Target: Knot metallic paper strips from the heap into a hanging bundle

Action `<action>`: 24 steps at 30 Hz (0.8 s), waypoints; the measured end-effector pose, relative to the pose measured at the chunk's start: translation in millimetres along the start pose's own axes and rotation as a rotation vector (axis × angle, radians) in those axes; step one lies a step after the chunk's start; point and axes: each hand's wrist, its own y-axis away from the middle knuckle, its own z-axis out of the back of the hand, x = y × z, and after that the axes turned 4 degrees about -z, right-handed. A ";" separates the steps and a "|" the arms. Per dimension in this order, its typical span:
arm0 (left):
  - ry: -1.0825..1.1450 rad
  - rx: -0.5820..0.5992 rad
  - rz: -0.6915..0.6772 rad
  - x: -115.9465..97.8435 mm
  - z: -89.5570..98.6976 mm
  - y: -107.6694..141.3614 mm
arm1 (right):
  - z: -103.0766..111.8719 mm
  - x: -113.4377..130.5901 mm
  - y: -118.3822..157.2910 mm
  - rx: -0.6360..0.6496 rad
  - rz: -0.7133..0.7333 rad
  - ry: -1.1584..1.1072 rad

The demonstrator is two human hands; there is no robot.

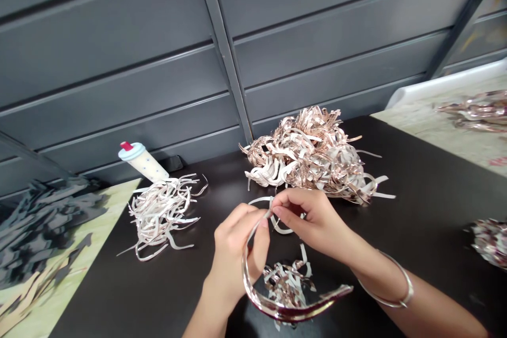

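Note:
A long shiny strip [273,309], metallic on one face and pale on the other, curves down from my hands and bends to the right. My left hand [240,248] pinches it near its upper end. At that end the fingertips of my right hand [307,216] are pressed together, almost touching my left fingers. Below my hands lies a small heap of shiny and white scraps [289,282]. Behind them is a large pile of rose-gold and white strips [317,153]. A looser pile of white strips [160,214] lies to the left.
A pale cup with a blue lid [146,162] leans behind the white pile on the dark table [114,285]. Grey pieces [39,227] lie far left. Another shiny bundle [491,243] is at the right edge. A grey panelled wall [158,53] stands behind.

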 end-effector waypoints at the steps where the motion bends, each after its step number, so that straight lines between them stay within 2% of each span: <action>1: -0.002 0.003 -0.002 0.1 -0.1 0.1 | 0.0 -0.1 0.1 -0.001 0.005 0.010; 7: 0.033 0.002 -0.029 0.2 0.0 -0.2 | 0.7 -1.2 -1.3 0.010 0.008 0.017; 9: 0.051 0.002 -0.020 0.5 -0.1 -0.2 | 1.5 -0.5 -1.6 -0.031 0.031 0.029; 12: 0.060 -0.007 0.005 1.7 -0.8 0.2 | 1.6 1.9 -0.2 -0.165 0.144 0.111; 15: 0.046 -0.021 0.000 2.6 -2.0 0.4 | -1.4 2.3 2.9 -0.224 0.296 0.226; 19: -0.002 -0.032 -0.042 1.2 -4.3 0.1 | -7.0 -1.9 6.3 -0.250 0.424 0.373; 24: -0.123 0.010 -0.092 0.9 -6.1 1.9 | -6.2 -1.8 7.4 -0.176 0.405 0.447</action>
